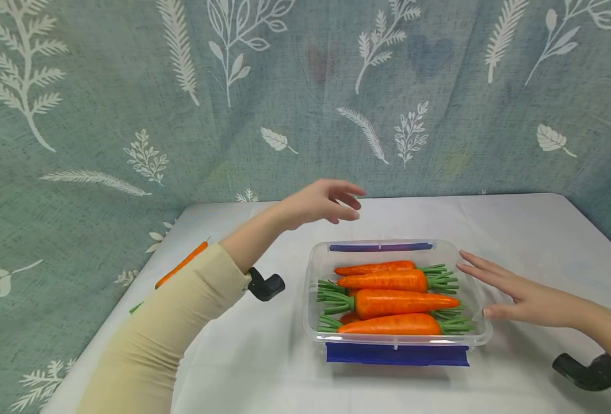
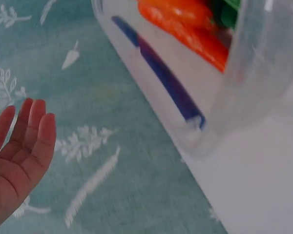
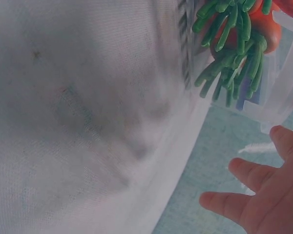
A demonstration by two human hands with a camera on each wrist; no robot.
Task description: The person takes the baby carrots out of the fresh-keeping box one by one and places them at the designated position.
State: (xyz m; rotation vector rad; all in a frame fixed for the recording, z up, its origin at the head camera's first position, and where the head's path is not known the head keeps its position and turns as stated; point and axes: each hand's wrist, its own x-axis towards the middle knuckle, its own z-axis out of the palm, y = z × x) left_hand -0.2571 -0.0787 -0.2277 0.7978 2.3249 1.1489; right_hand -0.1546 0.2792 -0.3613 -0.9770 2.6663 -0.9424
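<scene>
A clear plastic container (image 1: 310, 299) with blue latch flaps (image 1: 397, 354) sits on the white table. Several orange carrots (image 1: 398, 302) with green stems lie inside it, some pointing left and some right. My left hand (image 1: 326, 201) hovers beyond the container's back left corner, fingers loosely bent and holding nothing. In the left wrist view its fingers (image 2: 43, 139) are apart from the container. At the container's right side is my right hand (image 1: 523, 293), its fingers spread and fingertips right at the wall. The right wrist view shows those fingers (image 3: 224, 204) extended near the container's corner.
One more carrot (image 1: 182, 264) lies on the table (image 1: 254, 356) at the left, partly behind my left sleeve (image 1: 165, 328). A green leaf-patterned cloth (image 1: 305, 115) hangs behind the table. Black wrist devices (image 1: 266, 286) are on both arms.
</scene>
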